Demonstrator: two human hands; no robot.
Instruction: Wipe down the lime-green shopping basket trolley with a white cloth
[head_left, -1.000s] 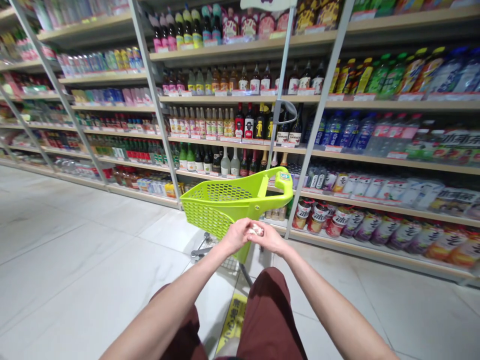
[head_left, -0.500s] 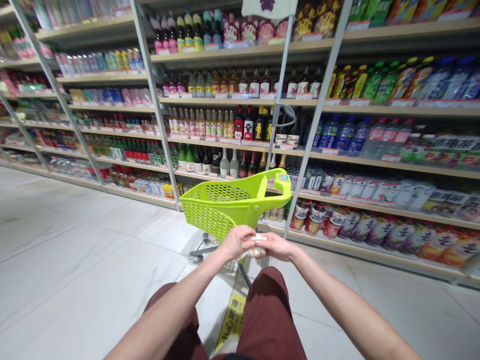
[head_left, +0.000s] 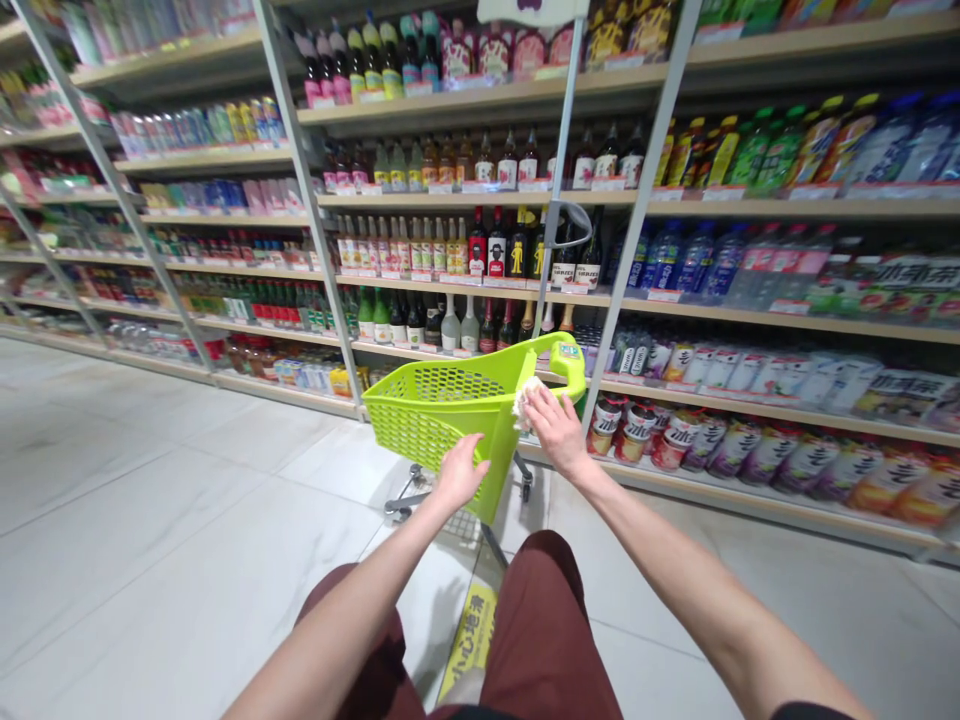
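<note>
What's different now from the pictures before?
The right hand has moved up and to the right, carrying the crumpled white cloth or tissue to the upper edge of the lime-green plastic shopping cart. The left hand has let go of it and is loosely open, before the cart's side. The cart and the wood-coloured shelves stayed put.

There's a grey shelf upright facing me. Left of it stand dark bottles; just right of it, blue bottles, with red-and-white jugs lower down. Below and left of it, a yellow strip marks the pale tiled floor.
</note>
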